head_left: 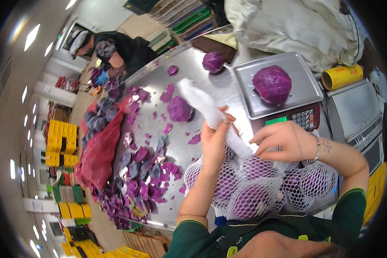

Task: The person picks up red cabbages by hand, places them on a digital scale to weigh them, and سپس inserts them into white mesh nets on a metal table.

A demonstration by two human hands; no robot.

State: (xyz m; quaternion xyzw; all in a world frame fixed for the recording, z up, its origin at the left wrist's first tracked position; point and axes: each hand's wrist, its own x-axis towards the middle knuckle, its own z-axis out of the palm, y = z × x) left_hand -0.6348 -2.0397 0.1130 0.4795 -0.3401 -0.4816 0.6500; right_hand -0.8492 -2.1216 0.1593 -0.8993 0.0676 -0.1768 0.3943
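Observation:
My left hand (pixel 216 136) is closed around a long, bunched white mesh sleeve (pixel 200 101), whose far end points up and to the left. At the sleeve's lower end, the curled fingers of my right hand (pixel 284 141) pinch the mesh; the fingertips partly hide the grip. Below my hands lie several red cabbages in white netting (pixel 250 200). A bare red cabbage (pixel 179 109) rests on the steel table to the left of my left hand. Another bare red cabbage (pixel 272 85) sits on a metal tray (pixel 303 71) beyond my right hand.
A scale keypad (pixel 303 119) is beside the tray. Loose purple leaves (pixel 144 172) cover the left of the steel table (pixel 159 129), beside a red mesh sack (pixel 101 155). A smaller cabbage (pixel 213 62) lies farther back. A co-worker (pixel 116 53) handles cabbage across the table. A yellow roll (pixel 342 77) is at right.

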